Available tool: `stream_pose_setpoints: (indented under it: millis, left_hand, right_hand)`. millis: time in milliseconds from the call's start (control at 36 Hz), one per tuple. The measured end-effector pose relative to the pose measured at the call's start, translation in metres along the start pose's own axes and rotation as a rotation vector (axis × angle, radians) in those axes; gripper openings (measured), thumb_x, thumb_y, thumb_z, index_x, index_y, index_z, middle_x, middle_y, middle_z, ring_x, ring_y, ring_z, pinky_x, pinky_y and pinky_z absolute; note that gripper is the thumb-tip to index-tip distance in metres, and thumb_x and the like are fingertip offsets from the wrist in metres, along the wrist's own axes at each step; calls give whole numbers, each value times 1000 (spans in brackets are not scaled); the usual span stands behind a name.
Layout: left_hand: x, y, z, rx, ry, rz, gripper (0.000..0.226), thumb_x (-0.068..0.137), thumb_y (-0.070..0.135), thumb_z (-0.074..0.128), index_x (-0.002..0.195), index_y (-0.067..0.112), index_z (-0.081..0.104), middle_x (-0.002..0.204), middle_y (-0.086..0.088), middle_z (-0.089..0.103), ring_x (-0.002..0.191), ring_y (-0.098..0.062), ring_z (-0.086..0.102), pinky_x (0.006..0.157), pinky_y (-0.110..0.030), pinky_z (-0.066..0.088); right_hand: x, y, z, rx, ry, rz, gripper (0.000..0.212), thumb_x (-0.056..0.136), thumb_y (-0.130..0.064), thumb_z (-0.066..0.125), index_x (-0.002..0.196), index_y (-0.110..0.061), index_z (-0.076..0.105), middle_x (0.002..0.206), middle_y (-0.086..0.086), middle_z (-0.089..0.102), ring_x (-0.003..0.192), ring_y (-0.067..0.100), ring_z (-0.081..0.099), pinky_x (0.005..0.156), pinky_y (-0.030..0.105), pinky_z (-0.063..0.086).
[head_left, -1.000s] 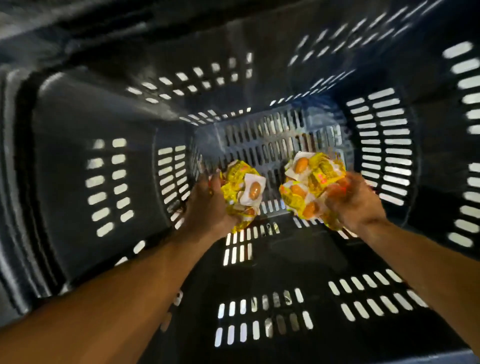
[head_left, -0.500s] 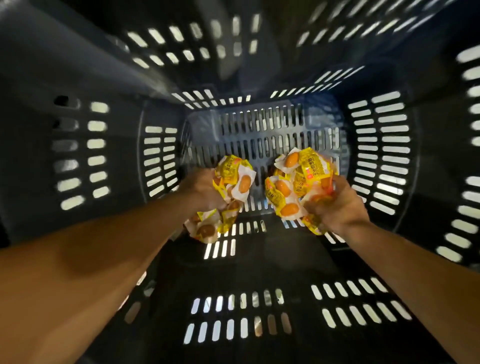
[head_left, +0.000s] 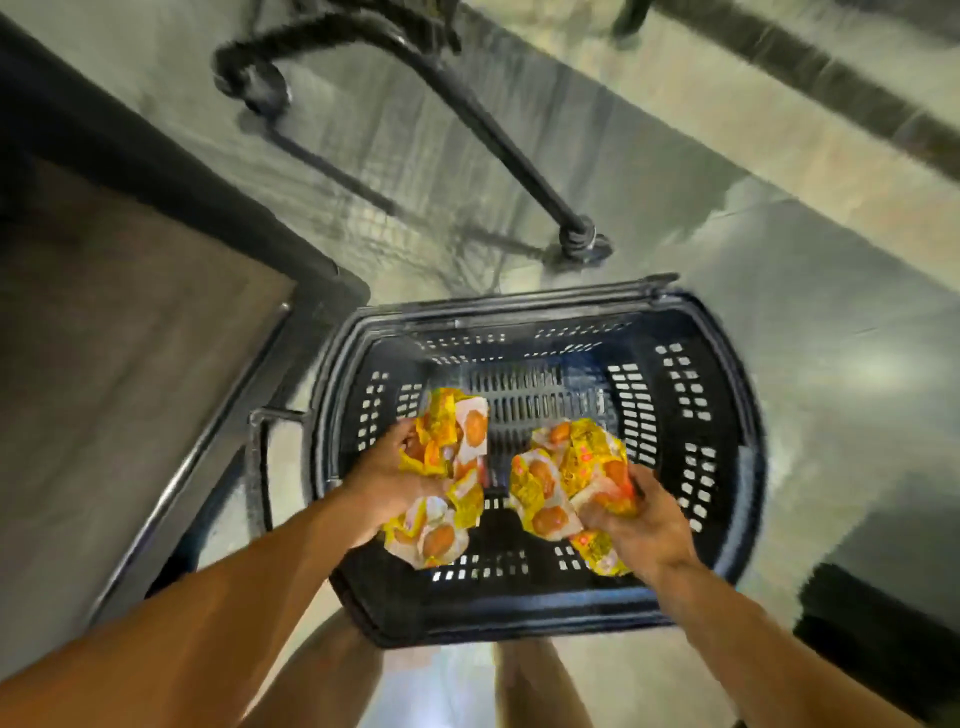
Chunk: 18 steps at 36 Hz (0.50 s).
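A dark plastic shopping basket (head_left: 727, 431) with slotted walls stands on the floor below me. My left hand (head_left: 387, 475) grips a bunch of small yellow and white snack packets (head_left: 452, 447), each printed with an orange oval. My right hand (head_left: 641, 519) grips a second bunch of the same packets (head_left: 563, 478). Both bunches hang above the basket's open top, side by side and a little apart. No packets show on the bare slotted bottom of the basket.
A low shelf or counter with a dark edge (head_left: 171, 208) runs along the left. Black metal legs of a stand or cart (head_left: 519, 156) rise behind the basket. The floor (head_left: 831, 312) is shiny and pale. My legs (head_left: 540, 686) show below the basket.
The view has pulled up and out of the basket, which now shows whole from above. Both hands have risen with the packet bunches still held.
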<state>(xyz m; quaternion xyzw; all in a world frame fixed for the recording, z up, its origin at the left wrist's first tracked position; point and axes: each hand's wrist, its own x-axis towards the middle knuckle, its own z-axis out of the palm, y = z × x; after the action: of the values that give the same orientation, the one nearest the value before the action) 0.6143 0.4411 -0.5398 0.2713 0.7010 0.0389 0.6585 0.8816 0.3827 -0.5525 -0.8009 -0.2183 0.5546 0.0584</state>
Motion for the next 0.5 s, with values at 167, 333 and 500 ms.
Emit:
stream_pose_setpoints:
  millis: [167,333,500]
  left_hand:
    - [-138,66,-19,-155,93,156,67,75,-12,78,134,6,53,117,-12,68,98,-20,69,87,-32,57]
    - [-273,105,-46,-289,83,331,57,78,5,81,129,20,60,118,-2,73,110,-21,69,96,-36,56]
    - [-392,114,-67,-364,183,472,53,78,9,83,120,33,62,114,8,75,104,-10,71,91,-31,54]
  right_hand:
    - [-121,-55,-56,95,46,-128,68,78,-9,86,139,-15,55,116,6,67,109,27,64,106,45,48]
    - [-248,-99,-114,100,63,-298,46,80,-19,85,118,-28,60,105,-10,70,94,8,67,77,23,53]
    - [-356,-124,-145,138,15,-376,59,82,-22,84,136,-24,60,120,-1,71,107,20,69,95,43,57]
